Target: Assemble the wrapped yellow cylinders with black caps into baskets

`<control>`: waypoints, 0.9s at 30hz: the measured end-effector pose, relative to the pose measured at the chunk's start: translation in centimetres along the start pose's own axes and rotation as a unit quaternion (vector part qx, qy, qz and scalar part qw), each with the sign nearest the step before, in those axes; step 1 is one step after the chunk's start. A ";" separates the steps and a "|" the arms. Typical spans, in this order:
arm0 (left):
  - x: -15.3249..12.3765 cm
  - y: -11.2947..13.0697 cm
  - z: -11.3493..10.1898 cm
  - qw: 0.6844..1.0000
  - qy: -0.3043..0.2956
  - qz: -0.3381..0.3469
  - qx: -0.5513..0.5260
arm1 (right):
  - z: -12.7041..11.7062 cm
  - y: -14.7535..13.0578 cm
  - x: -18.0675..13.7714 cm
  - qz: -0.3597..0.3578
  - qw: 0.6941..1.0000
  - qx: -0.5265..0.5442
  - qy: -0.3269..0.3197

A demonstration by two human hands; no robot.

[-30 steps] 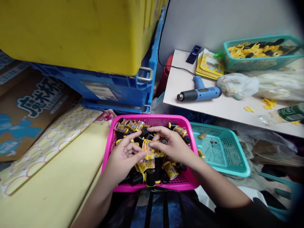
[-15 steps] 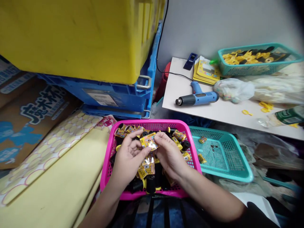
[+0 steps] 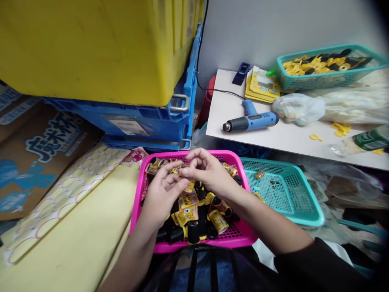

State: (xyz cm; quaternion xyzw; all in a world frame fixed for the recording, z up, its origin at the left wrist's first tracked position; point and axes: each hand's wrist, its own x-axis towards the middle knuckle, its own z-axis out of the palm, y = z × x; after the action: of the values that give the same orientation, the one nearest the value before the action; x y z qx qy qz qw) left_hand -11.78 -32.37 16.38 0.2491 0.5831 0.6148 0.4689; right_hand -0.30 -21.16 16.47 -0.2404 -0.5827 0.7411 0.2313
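My left hand and my right hand meet above a pink basket, fingertips close together. Their thumbs and fingers pinch a small yellow printed plastic sleeve, mostly hidden behind the fingers. Under them the basket holds many short black cylinders with yellow rims, such as a black cylinder. Some are wrapped in yellow printed film, like the wrapped cylinder at the right. Loose flat sleeves lie on top in the middle.
Right of it sits a teal basket with a few wrapped pieces. A blue heat gun rests on a white table, near another teal basket of yellow and black parts. Yellow and blue crates rise at left, beside sticker sheets.
My right hand has moved up and left, its fingers now over the sleeve, which was plainly visible between both hands before. More of the basket's right side shows.
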 end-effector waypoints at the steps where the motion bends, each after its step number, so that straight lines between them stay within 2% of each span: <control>1: 0.1 -0.2 -0.1 0.999 0.035 0.005 -0.007 | -0.3 0.1 0.2 -0.009 1.000 -0.024 0.011; 3: 0.3 -0.4 -0.7 0.995 0.096 0.010 -0.002 | -1.6 0.5 0.4 -0.017 0.991 -0.131 0.006; 4: 0.3 -0.5 -1.2 0.992 0.122 0.013 0.004 | -2.3 0.9 0.5 -0.015 0.976 -0.216 -0.012; 5: 0.3 -0.5 -1.7 0.989 0.146 0.017 0.012 | -3.1 1.5 0.6 -0.010 0.949 -0.312 -0.042; 8: 0.2 -0.8 -3.0 0.981 0.191 0.021 0.024 | -4.8 3.5 0.7 0.008 0.828 -0.541 -0.144; 9: 0.2 -1.0 -3.3 0.980 0.198 0.019 0.019 | -5.1 4.1 0.7 0.008 0.801 -0.575 -0.166; 11: 0.1 -1.2 -3.5 0.982 0.190 0.003 0.003 | -5.4 4.8 0.8 -0.006 0.779 -0.599 -0.187; 12: 0.0 -1.3 -3.6 0.984 0.179 -0.009 -0.004 | -5.5 4.9 0.8 -0.018 0.781 -0.595 -0.188; 14: -0.1 -1.2 -3.6 0.989 0.148 -0.030 -0.006 | -5.6 4.5 0.7 -0.025 0.815 -0.556 -0.161; 17: -0.4 -0.8 -3.6 0.993 0.104 -0.044 0.042 | -5.5 3.1 0.4 0.002 0.915 -0.393 -0.096; 19: -0.5 -0.5 -3.6 0.992 0.077 -0.045 0.085 | -5.3 2.1 0.1 0.006 0.962 -0.252 -0.100; 22: -0.6 -0.2 -3.4 0.990 0.053 -0.046 0.125 | -4.7 1.2 -0.2 0.006 0.985 -0.117 -0.129; 27: -0.6 -0.2 -3.1 0.989 0.047 -0.046 0.133 | -4.4 0.8 -0.2 0.033 0.988 -0.070 -0.132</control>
State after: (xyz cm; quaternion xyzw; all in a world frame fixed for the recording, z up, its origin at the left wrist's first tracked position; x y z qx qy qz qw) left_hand -14.08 -34.44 15.71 0.2523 0.6920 0.5207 0.4316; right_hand 2.54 -18.15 14.83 -0.1752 -0.6502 0.7310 0.1100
